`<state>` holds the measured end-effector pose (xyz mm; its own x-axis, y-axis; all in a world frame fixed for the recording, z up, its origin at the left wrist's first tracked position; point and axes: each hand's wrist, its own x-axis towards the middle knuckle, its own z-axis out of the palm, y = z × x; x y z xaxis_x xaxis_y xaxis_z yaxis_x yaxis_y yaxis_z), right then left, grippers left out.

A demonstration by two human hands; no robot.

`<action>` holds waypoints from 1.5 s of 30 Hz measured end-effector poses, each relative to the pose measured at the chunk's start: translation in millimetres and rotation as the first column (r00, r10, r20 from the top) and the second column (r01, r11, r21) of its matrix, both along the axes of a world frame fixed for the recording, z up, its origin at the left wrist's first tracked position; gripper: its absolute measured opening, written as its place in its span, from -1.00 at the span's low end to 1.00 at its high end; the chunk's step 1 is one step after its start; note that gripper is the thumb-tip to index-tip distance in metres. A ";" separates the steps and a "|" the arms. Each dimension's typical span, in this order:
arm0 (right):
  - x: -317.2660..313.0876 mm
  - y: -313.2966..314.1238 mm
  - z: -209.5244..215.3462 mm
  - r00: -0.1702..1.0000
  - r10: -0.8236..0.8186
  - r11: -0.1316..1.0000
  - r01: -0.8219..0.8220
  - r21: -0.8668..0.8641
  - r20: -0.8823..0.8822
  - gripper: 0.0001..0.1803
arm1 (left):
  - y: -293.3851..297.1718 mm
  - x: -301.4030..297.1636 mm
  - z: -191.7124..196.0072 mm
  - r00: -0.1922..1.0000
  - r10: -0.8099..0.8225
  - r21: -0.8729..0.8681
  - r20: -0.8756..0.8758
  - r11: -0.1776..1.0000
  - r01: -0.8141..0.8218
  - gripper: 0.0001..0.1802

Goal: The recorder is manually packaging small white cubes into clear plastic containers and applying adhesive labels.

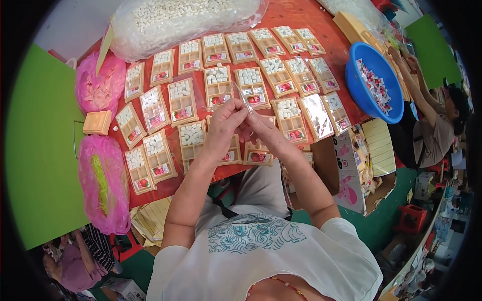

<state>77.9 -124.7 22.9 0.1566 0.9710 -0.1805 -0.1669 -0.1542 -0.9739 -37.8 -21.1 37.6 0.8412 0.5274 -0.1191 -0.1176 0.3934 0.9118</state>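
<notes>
My left hand (224, 119) and my right hand (260, 131) meet above the near middle of the table. Their fingers are closed together on a thin clear plastic piece (245, 100), seen nearly edge-on; whether it is a lid or a film I cannot tell. Beneath and around them lie rows of tan divided trays (254, 91), with white chunks in one section and a small red-printed packet in another. Some trays, such as the shiny one (318, 117) at right, have clear plastic over them. My hands and forearms partly hide the nearest trays.
A large clear bag of white chunks (175, 17) lies at the back of the red table (321, 22). Pink bags (100, 83) and a tan box (97, 122) line the left edge. At right stand a blue basin (354, 88) of packets and an open carton (346, 175). Another person (434, 140) sits beyond.
</notes>
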 end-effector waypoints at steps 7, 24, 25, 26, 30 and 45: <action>-2.2 1.1 -10.0 1.000 -0.005 0.999 0.004 -0.051 -0.012 -0.30 | 1.3 0.2 -7.7 1.000 0.003 -0.022 -0.004 1.000 -0.003 -0.81; -11.5 2.5 -9.8 0.997 0.039 0.997 -0.034 -0.073 0.068 -0.23 | 2.7 -7.6 -7.2 0.999 -0.008 0.013 -0.053 1.000 0.009 -0.84; -11.9 2.4 -11.0 0.997 0.039 0.997 -0.034 -0.072 0.068 -0.23 | 2.4 -8.1 -7.6 0.999 0.002 0.008 -0.053 1.000 -0.001 -0.84; -12.2 1.8 -13.1 0.998 0.038 0.997 -0.033 -0.074 0.057 -0.22 | 1.7 -8.3 -7.8 0.999 0.010 0.003 -0.052 1.000 -0.010 -0.83; -13.7 0.0 -11.8 0.998 0.044 0.996 -0.041 -0.075 0.036 -0.21 | -1.5 -8.2 -6.7 0.998 0.049 -0.012 -0.050 0.999 -0.050 -0.82; -25.7 -2.8 3.2 0.999 -0.035 0.998 0.035 -0.052 -0.003 -0.29 | -1.6 -12.2 -9.0 0.991 0.073 0.097 -0.109 0.993 -0.063 -0.80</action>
